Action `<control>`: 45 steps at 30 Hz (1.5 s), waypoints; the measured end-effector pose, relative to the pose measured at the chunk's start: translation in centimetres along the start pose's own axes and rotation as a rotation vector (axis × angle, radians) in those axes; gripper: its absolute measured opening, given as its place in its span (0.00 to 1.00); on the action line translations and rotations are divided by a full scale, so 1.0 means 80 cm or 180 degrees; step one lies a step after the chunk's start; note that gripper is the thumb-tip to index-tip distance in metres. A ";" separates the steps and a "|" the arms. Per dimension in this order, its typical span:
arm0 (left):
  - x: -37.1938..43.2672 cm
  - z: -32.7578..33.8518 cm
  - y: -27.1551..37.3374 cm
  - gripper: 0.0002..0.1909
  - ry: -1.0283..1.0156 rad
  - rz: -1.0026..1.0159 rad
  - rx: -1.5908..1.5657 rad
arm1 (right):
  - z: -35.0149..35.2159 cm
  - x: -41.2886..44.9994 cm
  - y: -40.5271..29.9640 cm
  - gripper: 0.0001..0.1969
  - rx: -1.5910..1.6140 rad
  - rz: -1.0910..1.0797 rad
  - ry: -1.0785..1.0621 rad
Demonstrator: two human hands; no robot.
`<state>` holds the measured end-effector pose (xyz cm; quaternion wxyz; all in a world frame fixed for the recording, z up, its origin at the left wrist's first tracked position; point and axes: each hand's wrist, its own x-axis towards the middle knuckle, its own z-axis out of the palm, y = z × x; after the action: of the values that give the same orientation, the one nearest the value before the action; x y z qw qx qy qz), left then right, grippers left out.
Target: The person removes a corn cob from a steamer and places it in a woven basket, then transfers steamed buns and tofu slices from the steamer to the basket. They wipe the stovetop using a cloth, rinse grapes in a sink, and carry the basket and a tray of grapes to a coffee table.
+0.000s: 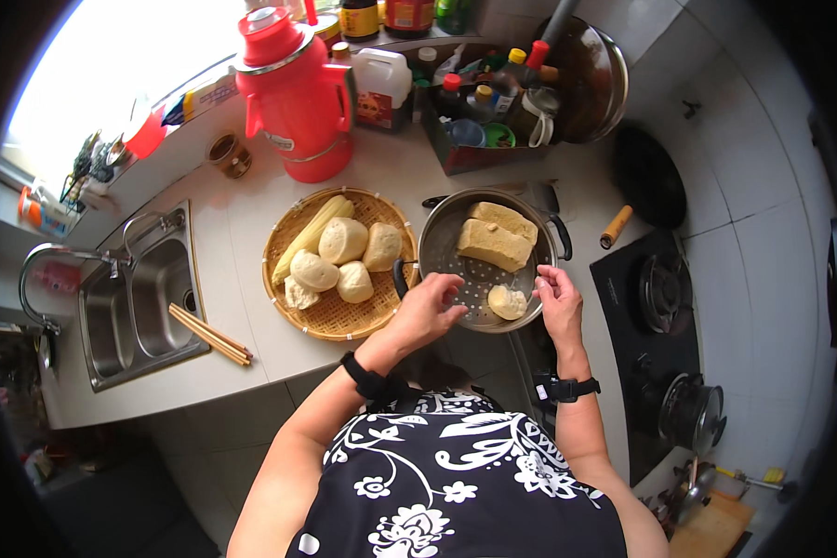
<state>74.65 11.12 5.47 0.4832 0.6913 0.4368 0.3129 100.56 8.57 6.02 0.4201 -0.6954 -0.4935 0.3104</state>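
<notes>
A metal steamer pot (429, 240) with black side handles and a perforated bottom stands on the counter before me. Inside lie two loaf-shaped pieces of bread (495, 244) side by side and a torn piece of steamed bun (507, 303). My left hand (432, 307) is over the pot's left rim, fingers apart and holding nothing. At the right rim is my right hand (556, 293), its thumb near the fingertips; whether something small is pinched there is unclear. Left of the pot, a round woven bamboo tray (349, 324) bears several steamed buns (342, 240) and corn (314, 237).
Behind stand a red thermos flask (296, 104), a plastic jug (382, 87) and a box of bottles (474, 157). Several chopsticks (210, 335) lie beside the double sink (157, 300). At the right are a black pan (649, 178) and a gas hob (617, 335).
</notes>
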 end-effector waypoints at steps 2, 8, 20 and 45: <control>0.016 0.029 -0.011 0.20 -0.0257 0.0224 0.0372 | -0.011 -0.013 0.001 0.11 -0.0261 -0.0056 0.0068; 0.068 0.094 -0.009 0.30 -0.0973 -0.0007 0.1824 | -0.026 -0.036 0.007 0.10 -0.0587 -0.0305 0.0275; 0.113 0.147 -0.036 0.37 -0.0711 -0.0652 0.1072 | -0.051 -0.063 0.033 0.10 -0.0497 -0.0049 0.0398; -0.164 -0.094 0.010 0.42 0.1081 -0.0219 -0.2741 | 0.171 -0.084 -0.115 0.33 0.2658 0.0277 -0.3311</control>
<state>62.96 2.10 8.64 0.6580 0.3517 0.3627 0.5583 82.92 7.48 8.08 0.3484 -0.2534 -0.4417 0.7869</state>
